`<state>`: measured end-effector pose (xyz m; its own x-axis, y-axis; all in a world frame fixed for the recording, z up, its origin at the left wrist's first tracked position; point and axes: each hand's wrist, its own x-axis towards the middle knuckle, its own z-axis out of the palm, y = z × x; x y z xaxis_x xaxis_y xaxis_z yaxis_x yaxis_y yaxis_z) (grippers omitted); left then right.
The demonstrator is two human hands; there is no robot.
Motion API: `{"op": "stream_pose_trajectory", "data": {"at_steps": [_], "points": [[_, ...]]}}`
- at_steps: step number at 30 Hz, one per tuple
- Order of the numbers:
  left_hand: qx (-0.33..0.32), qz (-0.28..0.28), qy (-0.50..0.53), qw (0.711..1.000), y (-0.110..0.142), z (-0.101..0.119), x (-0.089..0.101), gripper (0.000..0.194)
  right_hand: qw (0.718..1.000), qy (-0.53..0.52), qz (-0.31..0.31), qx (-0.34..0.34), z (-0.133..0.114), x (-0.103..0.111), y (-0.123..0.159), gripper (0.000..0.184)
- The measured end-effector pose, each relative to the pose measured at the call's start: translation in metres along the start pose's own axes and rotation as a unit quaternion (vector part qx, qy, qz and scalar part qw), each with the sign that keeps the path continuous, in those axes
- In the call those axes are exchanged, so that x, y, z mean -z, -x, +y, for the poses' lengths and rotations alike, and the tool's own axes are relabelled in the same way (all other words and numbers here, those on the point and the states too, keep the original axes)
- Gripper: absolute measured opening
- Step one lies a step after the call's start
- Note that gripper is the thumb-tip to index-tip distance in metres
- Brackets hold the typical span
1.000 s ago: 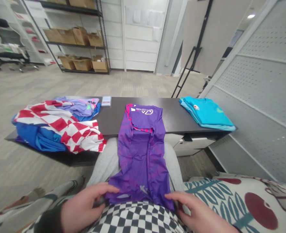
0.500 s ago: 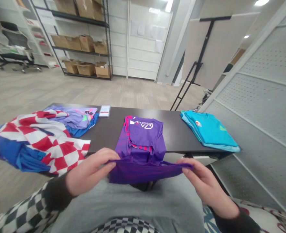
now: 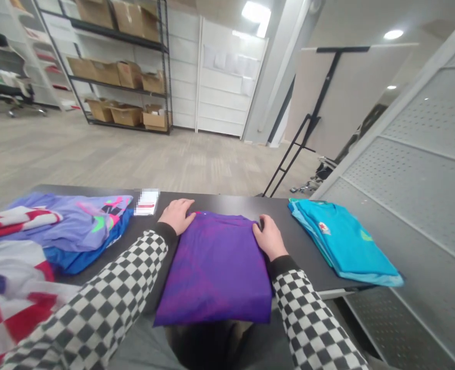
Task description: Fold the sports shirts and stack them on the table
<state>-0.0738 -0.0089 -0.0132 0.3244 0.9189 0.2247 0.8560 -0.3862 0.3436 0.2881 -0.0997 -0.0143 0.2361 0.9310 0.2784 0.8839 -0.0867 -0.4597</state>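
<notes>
A purple jersey (image 3: 215,267) lies folded on the black table (image 3: 289,234), its near edge hanging over the table's front. My left hand (image 3: 178,215) grips its far left corner, fingers curled on the cloth. My right hand (image 3: 269,237) grips the far right corner in the same way. Both sleeves are black-and-white checked.
A stack of folded turquoise shirts (image 3: 343,241) lies at the table's right end. A heap of jerseys, lilac and blue (image 3: 73,228) and red-and-white checked (image 3: 15,288), covers the left. A small white card (image 3: 147,201) lies behind my left hand. A perforated grey partition (image 3: 423,195) stands right.
Both hands carried the jersey's lower edge up from my lap and over onto its top end, folding it in half on the table. The camera tilted upward.
</notes>
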Motion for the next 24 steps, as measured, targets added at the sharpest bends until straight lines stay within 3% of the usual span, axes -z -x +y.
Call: {"op": "stream_pose_trajectory", "data": {"at_steps": [3,9,12,15,17,19,20,22,24], "points": [[0.027,-0.006,-0.022,0.999,-0.003,-0.007,-0.001,0.058,0.999,0.046,0.005,0.004,0.009,-0.004,-0.002,0.037],[0.071,-0.005,-0.041,0.997,-0.015,0.003,0.009,0.052,0.995,0.092,0.01,-0.035,0.003,-0.005,-0.017,0.03],[0.078,0.002,-0.04,0.996,-0.019,0.009,0.012,0.053,0.997,0.059,0.019,-0.055,-0.008,-0.002,-0.023,0.029],[0.086,0.047,-0.024,0.995,-0.01,0.023,0.025,0.049,0.997,0.009,0.04,-0.065,-0.019,0.013,-0.019,0.031],[0.04,0.079,0.002,0.996,0.014,0.036,0.04,0.044,0.997,-0.009,0.06,-0.052,-0.024,0.031,-0.001,0.034],[-0.077,0.073,0.04,0.994,0.056,0.047,0.056,0.04,0.997,-0.036,0.061,0.01,-0.024,0.053,0.035,0.032],[-0.151,0.051,0.061,0.985,0.083,0.051,0.062,0.039,0.994,-0.06,0.05,0.075,-0.023,0.063,0.059,0.03],[-0.252,-0.012,0.078,0.965,0.139,0.053,0.066,0.035,0.975,-0.078,-0.029,0.206,-0.016,0.077,0.11,0.026],[-0.266,-0.051,0.066,0.96,0.187,0.047,0.062,0.034,0.956,-0.051,-0.107,0.268,-0.007,0.081,0.157,0.028]]}}
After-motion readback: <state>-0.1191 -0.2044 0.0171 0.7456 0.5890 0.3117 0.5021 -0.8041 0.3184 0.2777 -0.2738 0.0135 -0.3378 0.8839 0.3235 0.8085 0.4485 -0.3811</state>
